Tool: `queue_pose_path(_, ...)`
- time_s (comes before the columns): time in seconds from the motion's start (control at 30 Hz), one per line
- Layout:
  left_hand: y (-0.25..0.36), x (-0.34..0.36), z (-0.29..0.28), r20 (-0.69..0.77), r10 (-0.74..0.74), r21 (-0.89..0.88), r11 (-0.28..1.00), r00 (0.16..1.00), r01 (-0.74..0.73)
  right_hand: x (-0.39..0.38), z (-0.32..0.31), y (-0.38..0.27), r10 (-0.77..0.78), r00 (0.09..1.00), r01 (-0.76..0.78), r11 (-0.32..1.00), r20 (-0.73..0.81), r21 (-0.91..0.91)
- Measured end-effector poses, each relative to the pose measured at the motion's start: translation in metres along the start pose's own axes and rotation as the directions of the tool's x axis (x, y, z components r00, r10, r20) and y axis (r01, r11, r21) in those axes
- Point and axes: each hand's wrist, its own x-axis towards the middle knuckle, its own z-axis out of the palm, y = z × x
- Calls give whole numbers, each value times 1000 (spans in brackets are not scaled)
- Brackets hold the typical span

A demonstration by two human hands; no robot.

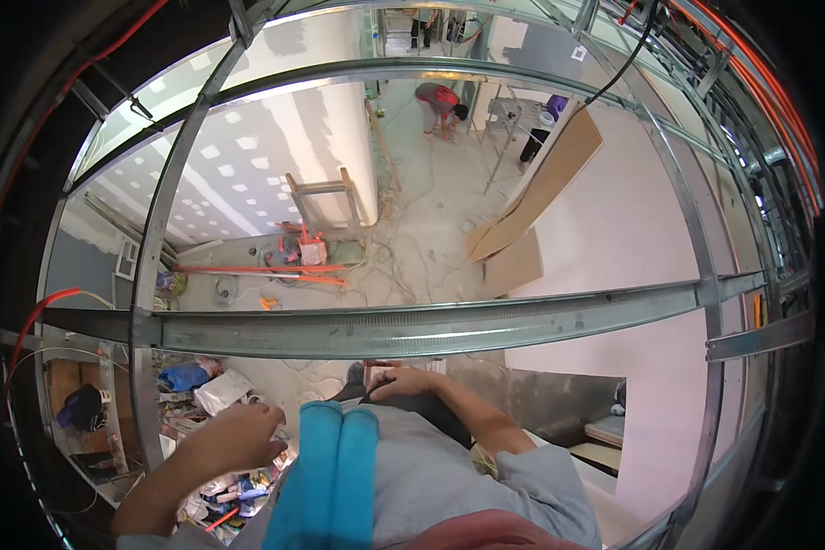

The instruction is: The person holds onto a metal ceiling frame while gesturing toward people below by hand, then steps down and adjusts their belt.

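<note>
My left hand (255, 429) hangs at my left side above a heap of mixed items, its fingers curled in. Whether anything is inside the curl is hidden. On the dark trousers (431, 414) over my leg rests my right hand (400, 383), fingers loosely extended, with no object visible in it. Just beyond both hands a galvanized metal stud (422, 328) crosses the view from left to right. A teal padded strap (325, 467) lies down the front of my grey shirt.
Metal framing (170, 197) surrounds me. Below left lies the cluttered heap (238, 495). Ahead, orange pipes (266, 269) and a wooden frame (325, 197) stand near a patched wall (247, 165). Brown board pieces (545, 188) lean at right. A person in red (442, 103) bends over farther off.
</note>
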Motion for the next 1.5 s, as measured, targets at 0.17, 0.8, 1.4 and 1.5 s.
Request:
queue_pose_path(0.17, -12, 9, 66, 140, -245, 45, 969, 959, 241, -10, 7, 30, -2, 999, 4, 999, -42, 44)
queue_pose_path(0.8, -50, 79, 163, 109, -336, -86, 934, 935, 346, -64, 29, 37, 52, 972, -55, 998, -229, -4)
queue_pose_path(1.4, -2, 246, 97, -124, 188, -305, 927, 974, -218, -69, 18, 47, 56, 964, -64, 998, -258, -23)
queue_pose_path(1.5, 2, 256, 94, -121, 219, -300, 922, 968, -246, -67, 16, 57, 64, 961, -77, 996, -271, -38)
